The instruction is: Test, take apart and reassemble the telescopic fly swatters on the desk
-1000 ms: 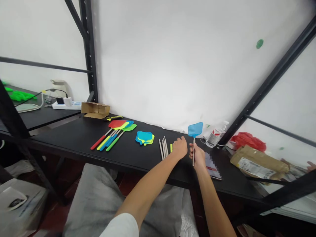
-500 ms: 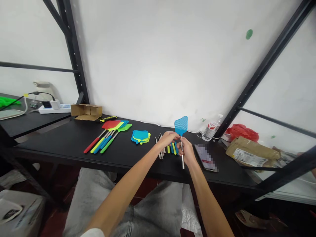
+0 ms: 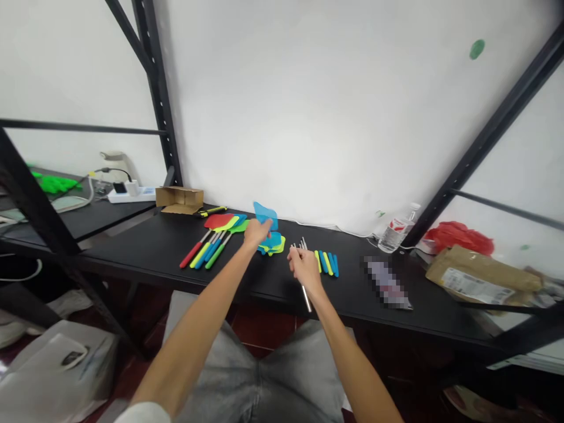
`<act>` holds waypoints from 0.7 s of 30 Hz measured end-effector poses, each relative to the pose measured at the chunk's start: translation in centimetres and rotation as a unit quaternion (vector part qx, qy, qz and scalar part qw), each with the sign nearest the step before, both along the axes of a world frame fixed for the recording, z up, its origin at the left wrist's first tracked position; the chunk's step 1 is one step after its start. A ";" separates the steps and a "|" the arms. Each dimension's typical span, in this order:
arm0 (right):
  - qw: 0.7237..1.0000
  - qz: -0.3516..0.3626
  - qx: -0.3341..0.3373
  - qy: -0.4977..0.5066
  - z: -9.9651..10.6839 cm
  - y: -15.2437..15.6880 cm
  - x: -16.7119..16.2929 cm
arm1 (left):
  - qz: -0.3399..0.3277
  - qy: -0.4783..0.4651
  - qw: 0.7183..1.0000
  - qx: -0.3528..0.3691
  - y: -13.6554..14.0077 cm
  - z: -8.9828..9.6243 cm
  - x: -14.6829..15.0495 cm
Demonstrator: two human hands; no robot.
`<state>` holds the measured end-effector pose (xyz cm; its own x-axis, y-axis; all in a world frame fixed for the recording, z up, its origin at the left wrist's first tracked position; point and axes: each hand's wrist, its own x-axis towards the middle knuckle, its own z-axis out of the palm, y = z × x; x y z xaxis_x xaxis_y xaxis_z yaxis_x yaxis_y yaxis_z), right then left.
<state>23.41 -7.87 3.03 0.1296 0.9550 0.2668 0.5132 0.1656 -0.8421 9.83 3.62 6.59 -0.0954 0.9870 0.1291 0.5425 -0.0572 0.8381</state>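
My left hand [image 3: 258, 232] pinches a blue fly swatter head [image 3: 266, 215], raised just above a pile of blue and yellow swatter heads [image 3: 277, 245]. Closed around a thin metal rod [image 3: 307, 301], my right hand [image 3: 305, 267] is further right, over the desk's front part. The rod and the blue head are apart. More metal rods [image 3: 303, 243] lie behind my right hand, partly covered by it. Beside them is a row of yellow and blue handle grips [image 3: 326, 263]. Several whole fly swatters [image 3: 211, 247] in red, yellow, blue and green lie to the left.
On the black desk [image 3: 145, 252] are an open cardboard box [image 3: 180, 201] and a yellow-black cutter [image 3: 213, 211] at the back left. A blurred phone [image 3: 388, 282], a water bottle [image 3: 396, 230] and a brown parcel [image 3: 480, 279] are to the right. A white wall rises behind.
The blue head has come off the rod and moved left in my left hand. My right hand has shifted left with the rod. The view has turned slightly.
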 end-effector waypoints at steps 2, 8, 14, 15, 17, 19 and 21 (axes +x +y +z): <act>0.994 -0.049 0.001 -0.095 -0.2 1.1 -0.2 | -0.010 0.036 0.999 -0.030 -0.2 -0.9 -1.7; 0.933 -0.139 -0.074 -0.322 0.2 5.7 -1.2 | 0.051 0.208 0.976 -0.031 -2.2 -2.3 -2.5; 0.915 -0.147 -0.087 -0.365 -0.8 7.4 -1.8 | 0.130 0.382 0.914 0.049 -2.7 -3.0 -7.9; 0.915 -0.148 -0.088 -0.364 -0.9 7.6 -1.7 | 0.140 0.402 0.903 0.048 -2.8 -3.2 -9.0; 0.916 -0.151 -0.090 -0.360 -0.8 7.8 -1.4 | 0.133 0.430 0.893 0.028 -2.8 -3.5 -10.8; 0.917 -0.151 -0.097 -0.356 -0.7 7.9 -1.1 | 0.111 0.447 0.887 0.019 -2.9 -3.6 -11.7; 0.916 -0.147 -0.105 -0.359 -0.6 8.0 -1.1 | 0.092 0.455 0.886 0.018 -2.9 -3.5 -11.8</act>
